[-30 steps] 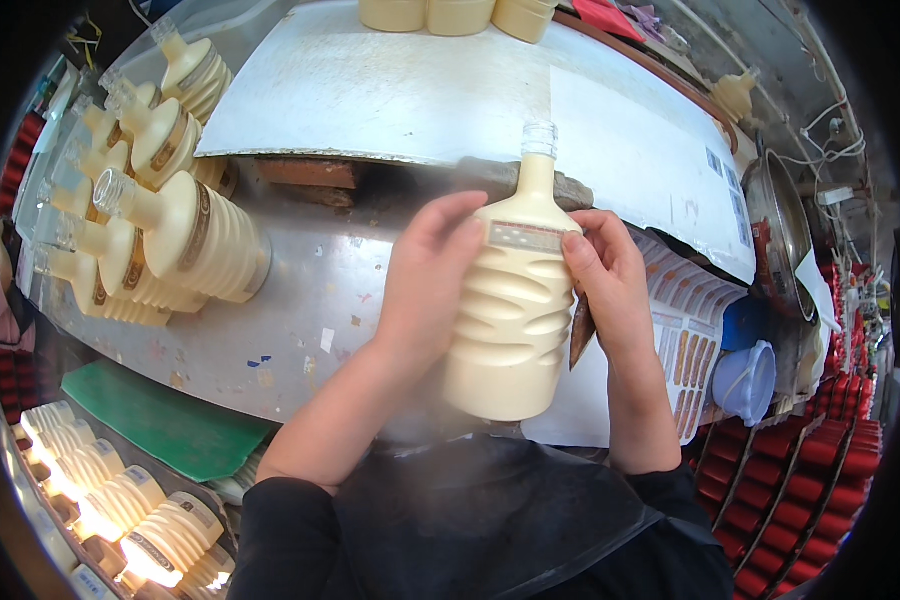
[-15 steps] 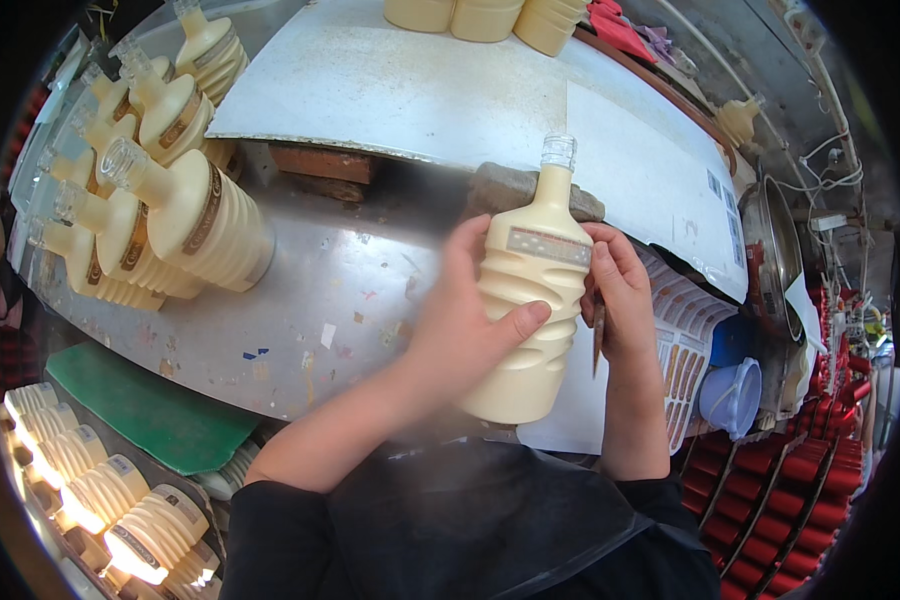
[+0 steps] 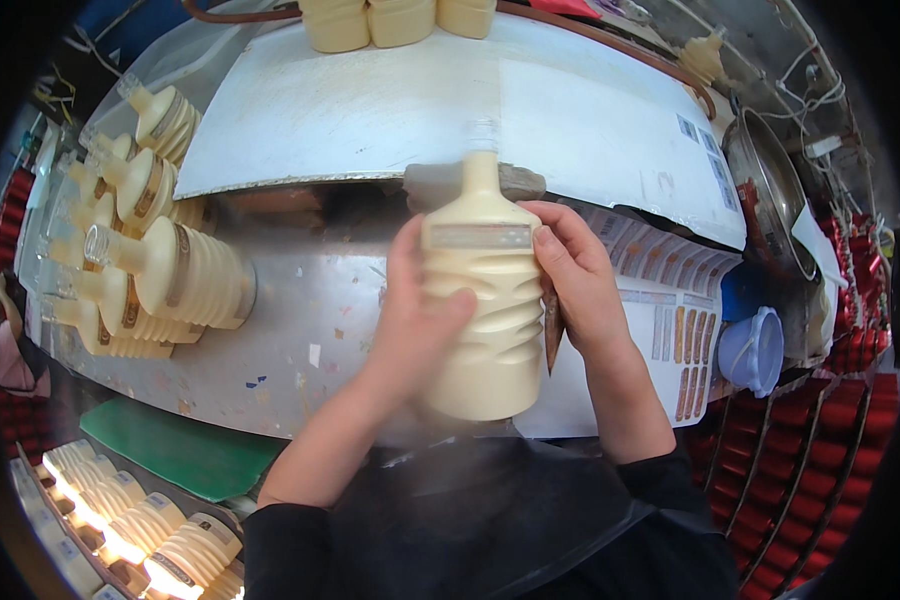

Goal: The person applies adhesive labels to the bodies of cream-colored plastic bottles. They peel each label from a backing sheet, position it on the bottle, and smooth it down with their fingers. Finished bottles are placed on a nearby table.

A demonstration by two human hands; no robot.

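A cream bottle (image 3: 485,350) with wavy ridged sides and a clear neck stands nearly upright between my hands. Across its shoulder runs a grey label strip (image 3: 480,236) with light dots at its right end. My left hand (image 3: 410,310), slightly blurred, wraps the bottle's left side, thumb over the front. At the right side, my right hand (image 3: 578,265) is closed against the bottle, its thumb by the strip's right end. A thin brown pointed tool (image 3: 552,335) sticks down from beneath those right fingers; its upper part is hidden.
Labelled cream bottles (image 3: 195,275) crowd the metal table's left. Beyond my hands lie a grey block (image 3: 515,180) and a raised white board (image 3: 370,110) with more bottles. To the right are a label sheet (image 3: 690,345) and a lilac bucket (image 3: 752,352). Lit bottles (image 3: 195,550) stand lower left.
My view has shifted. The bottle and both hands have moved a little left relative to the grey block, and the bottle leans less. Both hands keep their hold.
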